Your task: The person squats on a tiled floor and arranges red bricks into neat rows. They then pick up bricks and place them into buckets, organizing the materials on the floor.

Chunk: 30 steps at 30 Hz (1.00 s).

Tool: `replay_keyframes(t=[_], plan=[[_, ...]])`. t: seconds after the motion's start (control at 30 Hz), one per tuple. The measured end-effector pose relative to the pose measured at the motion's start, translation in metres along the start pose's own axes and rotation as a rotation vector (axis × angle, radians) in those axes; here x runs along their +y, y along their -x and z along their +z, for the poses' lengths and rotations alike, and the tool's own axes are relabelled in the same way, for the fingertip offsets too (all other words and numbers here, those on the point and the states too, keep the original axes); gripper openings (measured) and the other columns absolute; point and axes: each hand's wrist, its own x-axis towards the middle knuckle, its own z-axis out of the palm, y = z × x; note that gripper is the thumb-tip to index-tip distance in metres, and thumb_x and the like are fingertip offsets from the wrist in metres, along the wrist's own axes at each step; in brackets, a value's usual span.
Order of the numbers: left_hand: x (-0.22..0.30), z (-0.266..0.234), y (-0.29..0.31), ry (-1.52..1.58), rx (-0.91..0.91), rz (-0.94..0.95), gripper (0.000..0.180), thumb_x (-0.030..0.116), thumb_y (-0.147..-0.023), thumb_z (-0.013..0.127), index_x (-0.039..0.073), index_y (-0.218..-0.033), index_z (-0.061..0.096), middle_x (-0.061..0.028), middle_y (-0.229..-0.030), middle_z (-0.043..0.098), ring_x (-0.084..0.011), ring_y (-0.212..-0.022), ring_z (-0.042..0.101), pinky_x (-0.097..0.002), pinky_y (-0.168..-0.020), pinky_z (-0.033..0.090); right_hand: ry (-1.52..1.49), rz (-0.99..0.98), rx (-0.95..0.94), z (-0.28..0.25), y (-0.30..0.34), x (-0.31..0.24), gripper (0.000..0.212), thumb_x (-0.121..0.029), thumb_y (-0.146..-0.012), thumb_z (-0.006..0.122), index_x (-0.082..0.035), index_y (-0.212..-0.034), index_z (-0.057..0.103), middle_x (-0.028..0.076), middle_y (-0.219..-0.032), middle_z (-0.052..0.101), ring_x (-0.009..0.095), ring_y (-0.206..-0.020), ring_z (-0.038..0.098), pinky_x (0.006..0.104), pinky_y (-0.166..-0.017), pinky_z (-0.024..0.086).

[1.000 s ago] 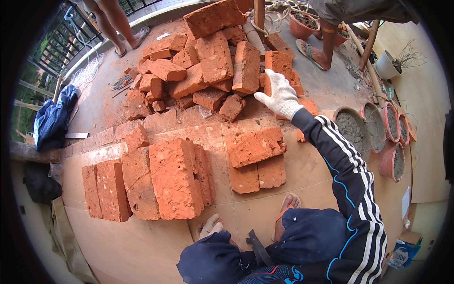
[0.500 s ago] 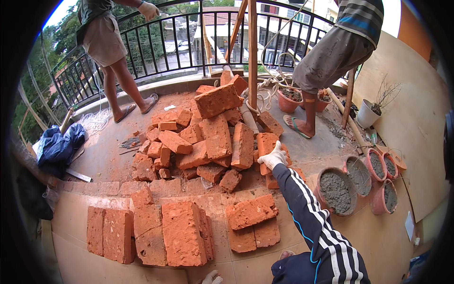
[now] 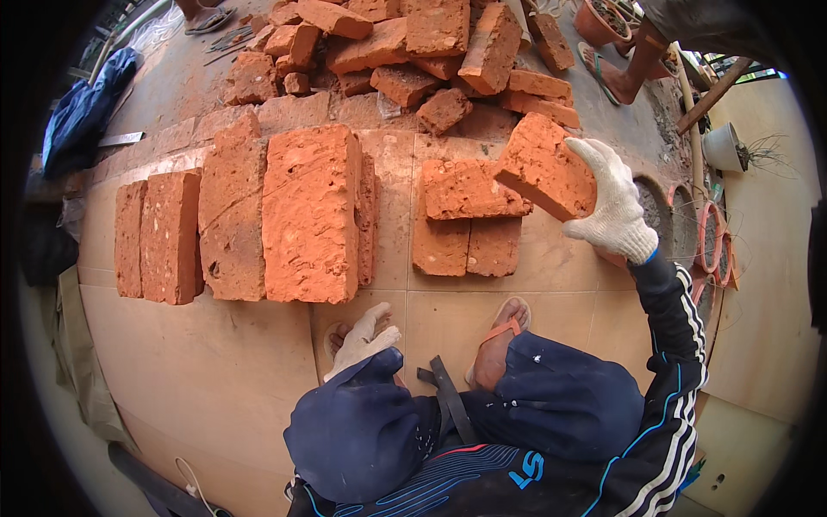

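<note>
My right hand point(image 3: 616, 202), in a white work glove, grips one end of a red brick point(image 3: 544, 164). The brick is tilted, its far corner over a small brick stack point(image 3: 469, 191) on the tiles; whether they touch I cannot tell. In that stack one brick lies across two set side by side. Low by my left knee, my gloved left hand point(image 3: 366, 338) holds nothing, its thumb and fingers apart. Left of the small stack stand large bricks point(image 3: 312, 215) in a close group, and a further pair point(image 3: 168, 237) beyond them.
A loose pile of bricks point(image 3: 405, 43) rises ahead. Mortar-filled pans point(image 3: 709, 237) stand at the right, partly behind my arm. A person's sandalled foot point(image 3: 607, 76) is at the far right, another foot point(image 3: 207, 19) at the far left. A blue cloth bundle point(image 3: 86, 112) lies left.
My right hand has lifted the brick off the pile's right side and brought it nearer, beside the small stack. The view has tipped down, now showing my knees and feet.
</note>
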Motion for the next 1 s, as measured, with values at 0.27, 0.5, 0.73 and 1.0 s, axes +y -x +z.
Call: replay_keyframes(t=[0.27,0.5,0.73,1.0], plan=[[-0.019,-0.005,-0.004,-0.222,-0.012,0.002,0.065,0.020,-0.098,0.064,-0.003,-0.151,0.036,-0.0238,-0.151,0.045,-0.0335,-0.143,0.041,-0.0392,-0.117,0.032,-0.186,-0.321,-0.448,0.066,0.033,-0.066,0.095,-0.017,-0.049,0.080,-0.015,-0.140,0.055,0.024,-0.135,0.050,0.043,-0.124,0.049,0.0507,-0.107,0.037],[0.014,0.009,-0.021,-0.295,-0.038,0.201,0.078,0.025,-0.092,0.073,-0.004,-0.152,0.033,-0.0280,-0.153,0.040,-0.0385,-0.145,0.038,-0.0447,-0.119,0.032,-0.168,-0.405,-0.125,0.146,0.048,-0.032,0.082,-0.014,-0.051,0.081,-0.010,-0.131,0.060,0.019,-0.125,0.055,0.040,-0.120,0.053,0.0503,-0.103,0.043],[0.010,0.024,-0.103,-0.927,0.208,0.905,0.120,0.055,-0.070,0.084,-0.005,-0.154,0.023,-0.0349,-0.155,0.028,-0.0529,-0.143,0.029,-0.0534,-0.119,0.029,-0.217,0.091,0.256,0.157,0.010,0.017,0.066,-0.040,-0.084,0.079,-0.007,-0.137,0.058,0.021,-0.140,0.054,0.040,-0.128,0.053,0.0461,-0.109,0.042],[0.007,0.048,-0.149,-0.721,0.203,0.954,0.134,0.057,-0.063,0.088,-0.007,-0.156,0.016,-0.0353,-0.156,0.026,-0.0519,-0.146,0.026,-0.0525,-0.121,0.025,-1.138,0.608,0.060,0.218,-0.026,0.058,0.042,-0.036,-0.101,0.062,-0.007,-0.131,0.061,0.012,-0.125,0.065,0.018,-0.116,0.060,0.0319,-0.101,0.045]])
